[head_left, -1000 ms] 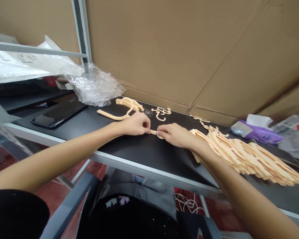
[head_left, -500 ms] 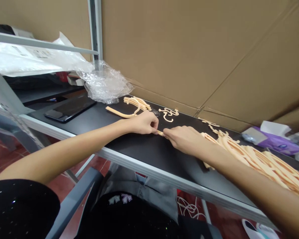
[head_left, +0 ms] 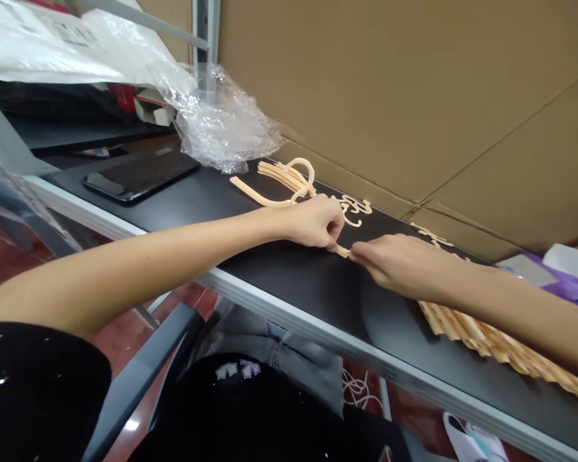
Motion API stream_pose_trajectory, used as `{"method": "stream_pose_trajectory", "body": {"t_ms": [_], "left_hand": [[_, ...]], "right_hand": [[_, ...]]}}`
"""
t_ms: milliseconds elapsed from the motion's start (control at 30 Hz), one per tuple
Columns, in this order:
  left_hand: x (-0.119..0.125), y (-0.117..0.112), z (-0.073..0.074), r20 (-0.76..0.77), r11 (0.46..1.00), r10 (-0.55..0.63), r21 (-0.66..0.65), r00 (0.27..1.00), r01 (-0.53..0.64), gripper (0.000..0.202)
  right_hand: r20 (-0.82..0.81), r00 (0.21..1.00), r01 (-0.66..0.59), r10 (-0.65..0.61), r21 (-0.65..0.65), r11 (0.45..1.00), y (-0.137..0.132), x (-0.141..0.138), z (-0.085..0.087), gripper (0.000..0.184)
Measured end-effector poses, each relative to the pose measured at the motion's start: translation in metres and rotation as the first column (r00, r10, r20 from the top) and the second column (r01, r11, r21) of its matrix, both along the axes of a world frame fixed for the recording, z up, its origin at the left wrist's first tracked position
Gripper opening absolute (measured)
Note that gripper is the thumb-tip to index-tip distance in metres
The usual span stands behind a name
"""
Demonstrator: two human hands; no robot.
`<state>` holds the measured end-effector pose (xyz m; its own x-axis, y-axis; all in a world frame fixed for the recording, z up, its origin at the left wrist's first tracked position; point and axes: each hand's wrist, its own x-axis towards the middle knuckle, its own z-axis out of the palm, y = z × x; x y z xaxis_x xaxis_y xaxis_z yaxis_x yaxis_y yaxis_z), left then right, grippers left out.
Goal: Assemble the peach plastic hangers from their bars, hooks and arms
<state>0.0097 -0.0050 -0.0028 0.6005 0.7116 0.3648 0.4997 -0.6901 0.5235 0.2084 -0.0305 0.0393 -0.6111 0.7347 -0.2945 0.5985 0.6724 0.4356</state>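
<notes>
A cream-coloured clothes hanger (head_left: 257,193) lies low over the black shelf top, its hook curving up behind my left hand. My left hand (head_left: 315,221) is closed, thumb and fingers pinching the hanger's right arm; the middle of the hanger is partly hidden behind it. Just to the right, my right hand (head_left: 390,260) is closed in a pinch on that arm's end, with a short stretch showing between the hands. Behind the left hand lie a small stack of cream strips (head_left: 284,176) and several loose curved hooks (head_left: 359,205).
A row of cream hanger pieces (head_left: 481,337) lies partly under my right forearm. At left are a dark phone (head_left: 142,173) and crumpled clear plastic (head_left: 231,128). Cardboard (head_left: 390,83) walls the back; a purple tissue pack (head_left: 568,282) sits at right. The shelf's metal edge (head_left: 279,308) runs before me.
The view has shifted, so the shelf's contents sit higher and further right. Both hands keep their pinch on the hanger, and its hook shows more clearly above my left hand.
</notes>
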Motion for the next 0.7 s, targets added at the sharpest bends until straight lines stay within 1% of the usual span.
{"method": "stream_pose_trajectory", "body": {"t_ms": [100, 267, 367, 467, 533, 600, 633, 700], "left_hand": [[0.0, -0.001, 0.0, -0.014, 1.0, 0.004, 0.018, 1.0, -0.004, 0.012], [-0.003, -0.004, 0.0, -0.035, 1.0, 0.012, 0.028, 0.999, -0.011, 0.011], [-0.005, -0.006, 0.001, -0.043, 0.999, 0.021, 0.042, 0.999, -0.019, 0.009], [-0.007, -0.007, 0.003, -0.062, 0.999, 0.023, 0.049, 0.998, -0.02, 0.008], [-0.007, -0.007, 0.004, -0.054, 0.999, 0.029, 0.036, 0.998, -0.027, 0.007], [-0.007, -0.007, 0.004, -0.027, 0.998, 0.053, 0.017, 0.998, -0.053, 0.009], [-0.006, -0.006, 0.003, -0.013, 0.998, 0.067, 0.012, 0.998, -0.067, 0.01], [-0.005, -0.007, 0.002, 0.006, 0.996, 0.089, 0.007, 0.996, -0.089, 0.01]], "right_hand": [[0.013, 1.0, -0.004, 0.004, -0.01, 1.0, -0.001, -0.002, 0.001, 0.026], [-0.025, 0.999, 0.048, -0.048, -0.022, 0.999, -0.008, -0.007, 0.002, 0.03], [-0.034, 0.996, 0.083, -0.082, 0.019, 0.996, -0.017, -0.011, 0.001, 0.031], [-0.073, 0.994, 0.09, -0.084, 0.087, 0.992, -0.028, -0.011, -0.005, 0.027], [-0.166, 0.981, 0.118, -0.1, 0.103, 0.988, -0.03, -0.007, -0.012, 0.027], [-0.331, 0.937, 0.146, -0.112, 0.078, 0.986, -0.026, 0.0, -0.019, 0.03], [-0.428, 0.898, 0.136, -0.098, 0.06, 0.989, -0.023, 0.004, -0.023, 0.031], [-0.599, 0.8, 0.078, -0.044, 0.032, 0.996, -0.015, 0.011, -0.028, 0.028]]}}
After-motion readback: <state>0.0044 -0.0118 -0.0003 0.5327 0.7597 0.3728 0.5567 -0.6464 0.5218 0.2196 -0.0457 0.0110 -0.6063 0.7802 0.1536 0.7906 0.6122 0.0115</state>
